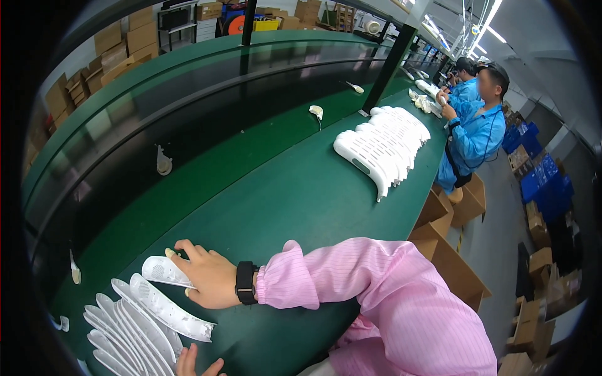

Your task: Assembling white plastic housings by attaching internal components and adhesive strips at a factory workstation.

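Observation:
My right hand (213,276), a dark band on its wrist, grips a short curved white plastic shell (160,269) with a patch of small holes. The thumb is at its near edge and the fingers reach over it; yellowish covers show on some fingertips. Just below lies a longer white plastic shell (169,310), its hollow side up. Several similar shells (125,332) are nested in a row at the lower left. My left hand (197,365) is partly cut off by the lower edge, beside that row, its visible fingers apart.
A stack of slotted white shells (382,144) lies farther along the green bench (276,213). Small white parts (164,161) rest on the lane beyond, beside a dark post (390,69). At right, a co-worker in blue (476,135) handles a white part near cardboard boxes (448,250).

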`<control>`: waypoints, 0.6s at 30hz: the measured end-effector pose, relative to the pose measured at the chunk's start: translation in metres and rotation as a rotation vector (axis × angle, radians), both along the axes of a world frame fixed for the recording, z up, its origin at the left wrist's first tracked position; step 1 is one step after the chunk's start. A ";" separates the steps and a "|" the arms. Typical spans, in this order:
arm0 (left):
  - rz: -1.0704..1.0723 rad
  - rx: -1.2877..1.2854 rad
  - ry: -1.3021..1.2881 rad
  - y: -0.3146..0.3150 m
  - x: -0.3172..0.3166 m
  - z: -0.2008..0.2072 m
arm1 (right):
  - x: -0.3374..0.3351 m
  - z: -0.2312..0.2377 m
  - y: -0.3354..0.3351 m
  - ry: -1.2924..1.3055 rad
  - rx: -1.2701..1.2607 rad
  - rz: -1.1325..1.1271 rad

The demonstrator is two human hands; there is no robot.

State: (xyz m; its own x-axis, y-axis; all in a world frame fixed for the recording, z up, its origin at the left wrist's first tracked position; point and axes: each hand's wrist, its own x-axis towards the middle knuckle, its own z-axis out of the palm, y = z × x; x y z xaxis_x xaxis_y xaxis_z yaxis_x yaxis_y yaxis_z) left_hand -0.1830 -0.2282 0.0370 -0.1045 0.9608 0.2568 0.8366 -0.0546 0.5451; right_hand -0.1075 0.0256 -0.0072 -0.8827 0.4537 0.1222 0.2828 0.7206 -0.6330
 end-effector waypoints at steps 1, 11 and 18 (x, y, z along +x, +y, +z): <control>-0.003 0.000 0.001 0.000 0.000 0.000 | -0.001 0.003 -0.003 0.016 -0.018 -0.003; -0.008 -0.022 -0.013 0.002 0.003 0.000 | 0.001 0.004 -0.008 0.201 0.300 0.071; 0.010 -0.041 -0.039 0.001 0.001 0.000 | -0.009 0.004 -0.017 0.124 0.382 0.058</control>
State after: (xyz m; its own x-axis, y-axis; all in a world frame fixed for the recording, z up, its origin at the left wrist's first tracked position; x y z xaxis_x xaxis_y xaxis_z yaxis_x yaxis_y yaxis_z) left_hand -0.1822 -0.2274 0.0366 -0.1229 0.9693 0.2129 0.8151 -0.0238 0.5788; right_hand -0.1168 0.0088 -0.0030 -0.8737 0.3044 0.3794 0.1728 0.9234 -0.3428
